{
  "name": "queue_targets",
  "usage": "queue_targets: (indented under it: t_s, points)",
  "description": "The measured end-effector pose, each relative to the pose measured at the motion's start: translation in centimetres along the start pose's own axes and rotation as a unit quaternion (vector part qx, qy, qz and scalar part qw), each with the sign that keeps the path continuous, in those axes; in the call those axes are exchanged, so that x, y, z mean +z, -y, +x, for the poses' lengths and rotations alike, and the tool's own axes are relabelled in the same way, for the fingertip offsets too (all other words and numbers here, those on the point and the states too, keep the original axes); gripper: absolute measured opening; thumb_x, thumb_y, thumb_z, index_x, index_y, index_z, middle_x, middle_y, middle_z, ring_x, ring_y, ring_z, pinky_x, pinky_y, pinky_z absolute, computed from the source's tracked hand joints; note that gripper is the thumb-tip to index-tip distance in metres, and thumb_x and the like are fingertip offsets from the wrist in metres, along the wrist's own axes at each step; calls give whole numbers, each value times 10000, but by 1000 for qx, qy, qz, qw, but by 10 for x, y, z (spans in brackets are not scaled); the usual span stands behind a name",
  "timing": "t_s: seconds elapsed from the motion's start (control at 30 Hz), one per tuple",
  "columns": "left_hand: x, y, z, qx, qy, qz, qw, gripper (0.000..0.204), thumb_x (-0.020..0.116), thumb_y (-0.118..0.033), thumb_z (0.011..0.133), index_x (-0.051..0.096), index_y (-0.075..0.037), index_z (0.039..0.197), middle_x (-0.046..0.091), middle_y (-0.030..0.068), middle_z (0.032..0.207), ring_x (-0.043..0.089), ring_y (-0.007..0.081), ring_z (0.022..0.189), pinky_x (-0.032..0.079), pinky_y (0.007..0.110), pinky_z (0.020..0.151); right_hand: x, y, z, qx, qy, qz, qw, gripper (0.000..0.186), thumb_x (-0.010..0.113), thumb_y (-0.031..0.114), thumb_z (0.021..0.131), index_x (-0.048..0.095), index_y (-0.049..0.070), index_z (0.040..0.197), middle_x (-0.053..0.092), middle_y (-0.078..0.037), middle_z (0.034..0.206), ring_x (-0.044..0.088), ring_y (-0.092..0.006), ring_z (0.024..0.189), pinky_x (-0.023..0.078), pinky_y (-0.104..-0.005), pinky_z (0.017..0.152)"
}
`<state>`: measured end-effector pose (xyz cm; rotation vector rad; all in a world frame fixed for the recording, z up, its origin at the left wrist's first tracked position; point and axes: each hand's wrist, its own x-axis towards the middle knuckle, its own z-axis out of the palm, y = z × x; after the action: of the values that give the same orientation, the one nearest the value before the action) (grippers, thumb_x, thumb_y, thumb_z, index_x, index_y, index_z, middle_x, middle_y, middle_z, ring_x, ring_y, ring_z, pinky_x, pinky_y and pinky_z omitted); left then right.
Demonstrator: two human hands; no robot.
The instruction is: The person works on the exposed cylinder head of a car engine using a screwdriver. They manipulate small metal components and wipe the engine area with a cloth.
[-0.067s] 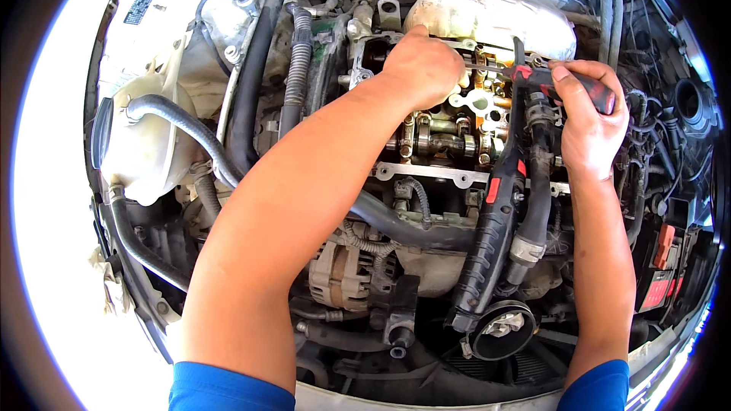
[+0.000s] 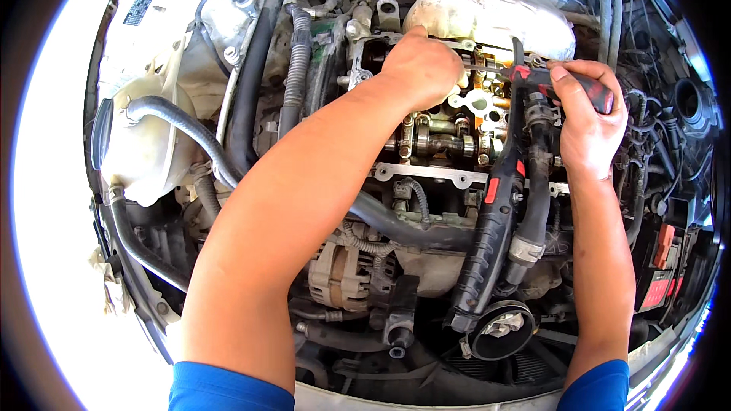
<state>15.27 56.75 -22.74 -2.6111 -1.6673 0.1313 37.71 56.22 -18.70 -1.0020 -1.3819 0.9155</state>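
The right hand (image 2: 586,125) grips a red-and-black tool handle (image 2: 590,91), its thin metal shaft (image 2: 495,70) reaching the left hand (image 2: 422,68), curled closed over the open, oily engine head (image 2: 449,141)

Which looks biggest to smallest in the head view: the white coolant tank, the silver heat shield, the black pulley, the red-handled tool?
1. white coolant tank
2. silver heat shield
3. black pulley
4. red-handled tool, mostly hidden by the right hand, so unsure.

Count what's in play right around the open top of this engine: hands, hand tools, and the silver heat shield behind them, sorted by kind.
Hands: 2, the left hand resting on the open engine top, the right hand gripping the tool.
Hand tools: 1, a red-and-black-handled tool with a thin metal shaft reaching toward the left hand.
Heat shields: 1, the silver heat shield.
Total: 4
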Motion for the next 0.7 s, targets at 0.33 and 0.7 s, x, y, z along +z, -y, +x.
queue_targets:
  t_s: [0.33,0.7]
  points:
    - [-1,-5,2,-7,25,7,1000,151,577,-137,800,727,-139,804,729,74,863,697,248,902,456,389,865,-1,0,1,-1,-2,-28,1000,116,776,40,818,685,13,885,666,-2,806,581,-64,729,478,-223,689]
    - [11,4,5,17,-2,-30,999,219,581,-118,803,770,-136,911,733,101,909,690,286,907,470,408,880,3,6,-2,-10,18,-4,1000,115,764,23,820,673,0,886,679,-21,797,627,-83,723,513,-243,673]
